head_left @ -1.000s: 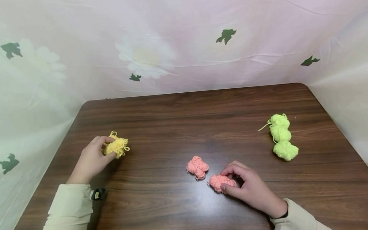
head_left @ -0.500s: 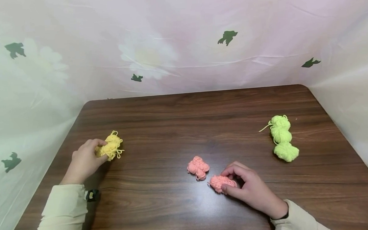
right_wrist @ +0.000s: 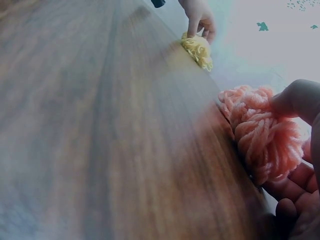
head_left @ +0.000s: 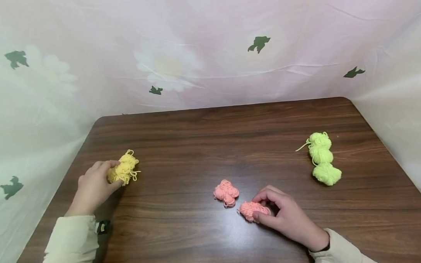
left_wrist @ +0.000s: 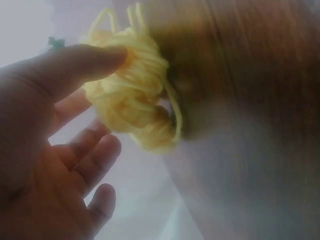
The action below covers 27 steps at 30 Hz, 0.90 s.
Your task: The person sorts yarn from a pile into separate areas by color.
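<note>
On the left of the table, my left hand [head_left: 94, 186] pinches a yellow ball of yarn [head_left: 123, 172] between thumb and fingers. More yellow yarn bunches up against its far side, with loose loops sticking out; how many balls there are I cannot tell. In the left wrist view the thumb presses on the yellow yarn [left_wrist: 132, 85]. My right hand [head_left: 286, 218] holds a pink ball of yarn [head_left: 249, 210] at the front centre, thumb on the near side. Just left of it, a second pink ball of yarn [head_left: 226, 192] lies on the table.
Three lime-green balls of yarn [head_left: 321, 154] stand in a row at the right, a loose strand trailing left from the farthest. The dark wooden table [head_left: 183, 148] is bounded by a pale floral cloth [head_left: 208, 77] at the back and sides.
My left hand has shifted left and slightly nearer with the yellow yarn, mostly in the first half second. My right hand keeps its place on the pink ball of yarn.
</note>
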{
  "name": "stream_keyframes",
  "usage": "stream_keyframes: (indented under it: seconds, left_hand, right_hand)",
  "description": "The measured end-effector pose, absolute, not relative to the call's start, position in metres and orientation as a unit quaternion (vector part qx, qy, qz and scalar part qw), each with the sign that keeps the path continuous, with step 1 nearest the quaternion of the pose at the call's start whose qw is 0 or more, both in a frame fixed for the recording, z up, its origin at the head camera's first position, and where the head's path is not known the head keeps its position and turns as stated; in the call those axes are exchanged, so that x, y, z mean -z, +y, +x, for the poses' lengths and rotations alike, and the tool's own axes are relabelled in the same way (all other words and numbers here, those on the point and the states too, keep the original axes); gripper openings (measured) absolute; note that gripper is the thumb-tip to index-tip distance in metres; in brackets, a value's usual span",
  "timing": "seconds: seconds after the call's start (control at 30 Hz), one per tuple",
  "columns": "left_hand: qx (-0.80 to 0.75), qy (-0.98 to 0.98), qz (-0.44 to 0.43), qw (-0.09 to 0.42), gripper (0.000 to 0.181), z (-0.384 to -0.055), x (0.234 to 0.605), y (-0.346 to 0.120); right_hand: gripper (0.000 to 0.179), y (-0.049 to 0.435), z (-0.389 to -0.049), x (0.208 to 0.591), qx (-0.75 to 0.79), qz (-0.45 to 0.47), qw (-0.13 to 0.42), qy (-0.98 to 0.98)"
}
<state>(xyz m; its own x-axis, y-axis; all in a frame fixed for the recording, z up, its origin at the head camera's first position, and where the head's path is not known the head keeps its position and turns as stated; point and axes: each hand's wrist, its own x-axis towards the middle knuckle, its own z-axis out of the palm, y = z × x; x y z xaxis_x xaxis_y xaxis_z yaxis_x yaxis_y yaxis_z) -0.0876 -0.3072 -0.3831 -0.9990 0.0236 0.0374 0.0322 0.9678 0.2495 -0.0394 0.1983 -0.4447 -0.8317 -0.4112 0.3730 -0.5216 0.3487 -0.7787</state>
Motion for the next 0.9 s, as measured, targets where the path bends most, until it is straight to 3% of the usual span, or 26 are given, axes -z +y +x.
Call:
stream_keyframes:
  seconds: [0.43, 0.73, 0.9]
  left_hand:
    - [0.196, -0.970, -0.084, 0.120, 0.056, -0.072, 0.358, -0.263]
    - [0.274, -0.953, -0.103, 0.077, 0.053, -0.063, 0.360, -0.231]
    - [0.284, -0.948, -0.119, 0.081, 0.052, -0.061, 0.360, -0.219]
  right_hand:
    - [0.035, 0.198, -0.039, 0.446, -0.496, 0.289, 0.061, -0.817]
    - [0.035, 0.198, -0.038, 0.445, -0.495, 0.285, 0.061, -0.818]
    - [0.034, 0.198, -0.038, 0.445, -0.496, 0.286, 0.063, -0.817]
